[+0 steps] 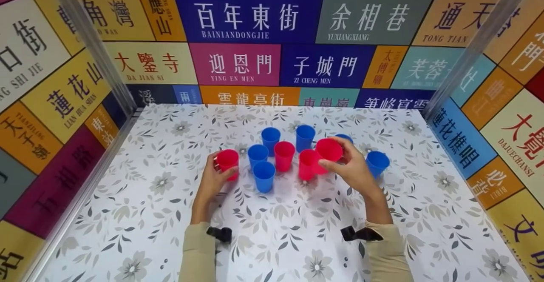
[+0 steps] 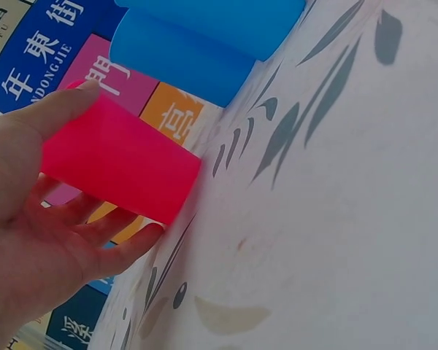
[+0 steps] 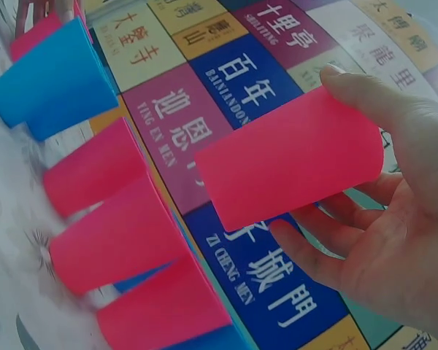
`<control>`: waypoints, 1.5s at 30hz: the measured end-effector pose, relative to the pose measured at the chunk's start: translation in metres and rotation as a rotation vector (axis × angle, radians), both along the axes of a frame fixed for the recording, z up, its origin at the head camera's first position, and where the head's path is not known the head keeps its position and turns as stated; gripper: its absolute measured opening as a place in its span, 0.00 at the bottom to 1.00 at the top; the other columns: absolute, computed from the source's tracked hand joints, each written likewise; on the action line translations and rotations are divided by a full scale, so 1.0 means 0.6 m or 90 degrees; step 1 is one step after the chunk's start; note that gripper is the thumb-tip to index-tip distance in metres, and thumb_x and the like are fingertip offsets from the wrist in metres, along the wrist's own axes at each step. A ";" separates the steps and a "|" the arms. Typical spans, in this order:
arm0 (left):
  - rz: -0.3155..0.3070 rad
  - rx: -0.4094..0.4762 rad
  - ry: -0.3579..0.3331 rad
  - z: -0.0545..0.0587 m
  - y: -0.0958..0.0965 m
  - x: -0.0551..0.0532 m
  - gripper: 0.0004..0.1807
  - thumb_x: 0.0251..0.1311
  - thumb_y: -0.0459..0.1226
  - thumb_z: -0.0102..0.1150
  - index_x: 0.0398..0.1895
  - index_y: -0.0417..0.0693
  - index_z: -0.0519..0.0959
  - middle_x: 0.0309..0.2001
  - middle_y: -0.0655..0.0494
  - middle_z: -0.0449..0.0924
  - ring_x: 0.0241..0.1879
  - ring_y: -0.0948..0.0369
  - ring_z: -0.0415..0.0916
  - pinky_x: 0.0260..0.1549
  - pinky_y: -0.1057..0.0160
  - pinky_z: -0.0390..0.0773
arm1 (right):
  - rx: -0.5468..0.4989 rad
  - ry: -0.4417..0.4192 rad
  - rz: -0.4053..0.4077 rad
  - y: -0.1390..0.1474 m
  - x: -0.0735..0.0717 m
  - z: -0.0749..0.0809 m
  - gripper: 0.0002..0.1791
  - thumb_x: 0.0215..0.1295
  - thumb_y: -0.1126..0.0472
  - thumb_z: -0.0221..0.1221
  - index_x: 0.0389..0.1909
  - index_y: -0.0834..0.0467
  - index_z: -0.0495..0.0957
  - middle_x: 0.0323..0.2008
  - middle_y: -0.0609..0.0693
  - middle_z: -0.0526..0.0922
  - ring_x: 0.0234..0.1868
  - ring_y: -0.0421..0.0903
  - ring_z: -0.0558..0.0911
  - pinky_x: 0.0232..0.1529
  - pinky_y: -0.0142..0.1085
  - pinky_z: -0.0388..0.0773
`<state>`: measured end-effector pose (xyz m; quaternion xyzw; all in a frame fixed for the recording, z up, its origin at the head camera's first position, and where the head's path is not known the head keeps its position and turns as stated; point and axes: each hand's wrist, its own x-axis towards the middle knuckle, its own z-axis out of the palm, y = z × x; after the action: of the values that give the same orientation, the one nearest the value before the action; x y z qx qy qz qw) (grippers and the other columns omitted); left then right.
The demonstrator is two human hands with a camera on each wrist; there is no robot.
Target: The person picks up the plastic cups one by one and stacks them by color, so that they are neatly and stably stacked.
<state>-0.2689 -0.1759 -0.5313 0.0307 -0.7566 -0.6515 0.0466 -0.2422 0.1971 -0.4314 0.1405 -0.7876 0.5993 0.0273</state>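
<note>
My left hand (image 1: 213, 175) grips a red plastic cup (image 1: 227, 163) at the left of the group, thumb on one side and fingers on the other. In the left wrist view, the base of this cup (image 2: 124, 157) is at or close to the tabletop. On the right, my right hand (image 1: 355, 167) holds another red cup (image 1: 330, 149) by its sides. The right wrist view shows this cup (image 3: 296, 160) raised above several standing red cups (image 3: 117, 240). Nearest the left hand stand blue cups (image 1: 264, 178), upright with open mouths.
More blue cups stand behind, one at the back (image 1: 305, 138), and another (image 1: 378, 163) right of my right hand. A patterned white tabletop (image 1: 276, 239) spreads around the group. Walls of coloured sign panels (image 1: 250, 14) enclose the back and sides, with clear corner posts.
</note>
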 end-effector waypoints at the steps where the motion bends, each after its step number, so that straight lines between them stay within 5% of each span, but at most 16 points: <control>1: 0.003 0.001 0.001 0.000 -0.001 0.000 0.40 0.59 0.31 0.68 0.72 0.41 0.59 0.63 0.36 0.72 0.62 0.45 0.74 0.59 0.55 0.79 | 0.003 0.001 0.005 -0.005 -0.002 0.002 0.37 0.61 0.65 0.69 0.70 0.59 0.65 0.54 0.60 0.79 0.48 0.45 0.81 0.42 0.30 0.84; 10: -0.005 -0.014 -0.012 0.004 -0.002 0.002 0.39 0.59 0.32 0.69 0.72 0.42 0.60 0.63 0.36 0.72 0.62 0.45 0.74 0.60 0.54 0.79 | 0.031 -0.005 0.034 -0.055 -0.012 0.029 0.41 0.57 0.57 0.73 0.71 0.54 0.67 0.57 0.58 0.78 0.54 0.53 0.81 0.44 0.31 0.85; 19: -0.004 -0.018 -0.029 0.006 -0.004 0.002 0.39 0.60 0.33 0.68 0.73 0.45 0.61 0.65 0.36 0.70 0.65 0.43 0.72 0.65 0.47 0.74 | 0.038 -0.005 0.026 -0.102 -0.025 0.040 0.43 0.55 0.51 0.74 0.71 0.52 0.66 0.54 0.57 0.79 0.48 0.52 0.81 0.43 0.31 0.84; 28: 0.018 -0.032 -0.029 0.002 0.000 -0.001 0.42 0.54 0.34 0.74 0.72 0.45 0.63 0.62 0.35 0.74 0.57 0.44 0.79 0.52 0.59 0.83 | -0.010 -0.007 0.081 -0.148 -0.037 0.049 0.39 0.57 0.57 0.73 0.68 0.55 0.68 0.56 0.56 0.78 0.49 0.51 0.80 0.44 0.32 0.83; 45: 0.011 -0.020 -0.011 0.001 -0.002 0.001 0.40 0.55 0.34 0.73 0.71 0.46 0.64 0.61 0.36 0.75 0.55 0.45 0.80 0.50 0.62 0.83 | -0.019 -0.009 0.093 -0.242 -0.076 0.072 0.36 0.56 0.53 0.73 0.67 0.47 0.73 0.58 0.52 0.79 0.52 0.49 0.79 0.43 0.33 0.82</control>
<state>-0.2681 -0.1771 -0.5307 0.0418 -0.7670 -0.6386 0.0461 -0.2877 0.0520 -0.3882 0.1925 -0.7666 0.6123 -0.0201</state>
